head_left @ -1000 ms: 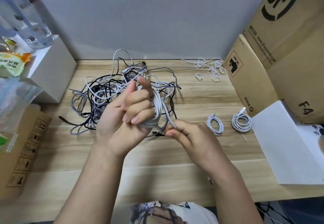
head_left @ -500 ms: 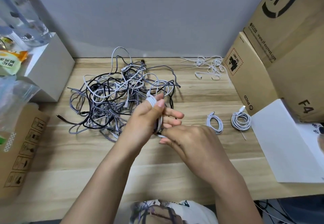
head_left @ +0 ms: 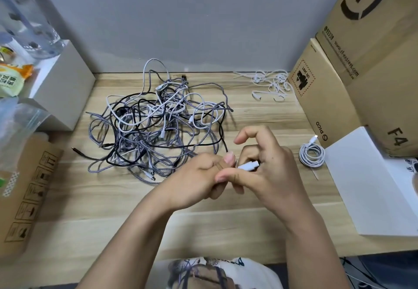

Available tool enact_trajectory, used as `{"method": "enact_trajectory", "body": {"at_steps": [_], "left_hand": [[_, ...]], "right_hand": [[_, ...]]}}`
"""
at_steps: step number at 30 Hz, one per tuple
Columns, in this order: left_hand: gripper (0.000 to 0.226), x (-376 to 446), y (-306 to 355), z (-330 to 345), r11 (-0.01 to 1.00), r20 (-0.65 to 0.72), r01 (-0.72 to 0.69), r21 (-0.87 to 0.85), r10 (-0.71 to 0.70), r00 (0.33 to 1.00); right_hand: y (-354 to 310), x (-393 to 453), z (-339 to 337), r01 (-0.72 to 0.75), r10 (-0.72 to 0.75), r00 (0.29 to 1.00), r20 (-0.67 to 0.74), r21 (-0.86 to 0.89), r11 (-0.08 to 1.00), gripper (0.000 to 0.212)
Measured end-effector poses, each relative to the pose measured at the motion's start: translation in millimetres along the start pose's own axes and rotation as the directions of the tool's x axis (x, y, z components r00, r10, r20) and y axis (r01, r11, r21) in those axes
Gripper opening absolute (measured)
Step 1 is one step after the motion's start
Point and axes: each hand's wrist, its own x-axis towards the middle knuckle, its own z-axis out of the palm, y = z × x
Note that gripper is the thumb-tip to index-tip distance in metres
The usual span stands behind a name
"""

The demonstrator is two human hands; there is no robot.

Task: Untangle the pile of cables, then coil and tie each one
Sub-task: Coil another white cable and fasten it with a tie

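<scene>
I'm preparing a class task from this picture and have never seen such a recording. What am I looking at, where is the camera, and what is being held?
No machine here: a person wears a camera on the head, looking down at their own hands. The left hand and right hand meet over a wooden table, pinching a white cable; only its plug end shows. Behind lies a tangled cable pile, a coiled white cable to the right, loose white ties at the back, and cardboard boxes alongside.

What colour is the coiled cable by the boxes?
White; the coiled cable shows in the head view.
</scene>
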Motion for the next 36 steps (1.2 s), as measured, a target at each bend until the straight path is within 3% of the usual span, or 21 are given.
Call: {"method": "enact_trajectory", "body": {"at_steps": [3, 8, 10, 13, 17, 21, 23, 25, 28, 29, 32, 36], "left_hand": [[0.05, -4.9, 3.0, -1.2, 0.998, 0.111, -0.025, -0.064, 0.032, 0.993], [0.051, -12.4, 11.8, -10.1, 0.975, 0.29, -0.053, -0.215, 0.116, 0.95], [0.05, -14.1, 16.4, -11.3, 0.967, 0.326, -0.053, -0.248, 0.135, 0.936], [0.047, -12.7, 19.6, -8.5, 0.962, 0.317, -0.073, -0.262, 0.157, 0.935], [0.049, -7.0, 18.5, -2.7, 0.97, 0.17, -0.051, -0.238, 0.093, 0.981], [0.05, -2.9, 14.9, 5.0, 0.972, -0.02, -0.041, -0.232, 0.037, 0.999], [0.052, -2.6, 16.5, 9.0, 0.964, -0.111, -0.055, -0.26, 0.027, 0.993], [0.053, -0.5, 17.6, 13.3, 0.96, -0.224, -0.079, -0.267, 0.018, 0.974], [0.049, 4.5, 18.8, 12.7, 0.935, -0.457, -0.247, -0.255, 0.109, 0.883], [0.048, 5.5, 20.4, 10.7, 0.926, -0.477, -0.286, -0.247, 0.14, 0.868], [0.047, 5.9, 21.6, 5.6, 0.901, -0.394, -0.276, -0.334, 0.133, 0.909], [0.036, 10.9, 6.3, -7.4, 0.835, -0.07, -0.261, -0.484, 0.26, 0.963]], "right_hand": [[3.3, 5.9, -8.0, 0.001, -0.001, 1.0, 0.023, 0.02, 1.0, 0.056], [3.7, 6.9, -3.6, 0.061, -0.097, 0.949, 0.3, 0.127, 0.99, 0.054], [0.4, 5.0, 2.7, 0.172, -0.211, 0.949, 0.234, 0.177, 0.969, 0.058], [0.6, 3.0, 11.6, 0.324, -0.327, 0.945, 0.016, 0.109, 0.94, 0.067], [0.4, 2.9, 22.4, 0.284, -0.261, 0.933, -0.248, 0.062, 0.957, 0.05], [4.1, 3.6, 30.4, 0.232, -0.213, 0.892, -0.398, 0.001, 0.973, 0.062], [3.3, 7.2, 31.4, 0.232, -0.231, 0.866, -0.444, -0.053, 0.971, 0.057], [0.5, 9.2, 30.7, 0.247, -0.277, 0.833, -0.479, -0.128, 0.961, 0.052], [-3.5, 5.3, 32.3, 0.274, -0.434, 0.751, -0.498, -0.362, 0.891, 0.062], [-4.8, 4.4, 33.5, 0.279, -0.471, 0.722, -0.507, -0.41, 0.869, 0.065], [-5.8, 10.7, 31.7, 0.301, -0.453, 0.71, -0.539, -0.35, 0.887, 0.062], [1.4, 26.3, 24.6, 0.259, -0.205, 0.796, -0.57, 0.014, 0.966, 0.047]]}}
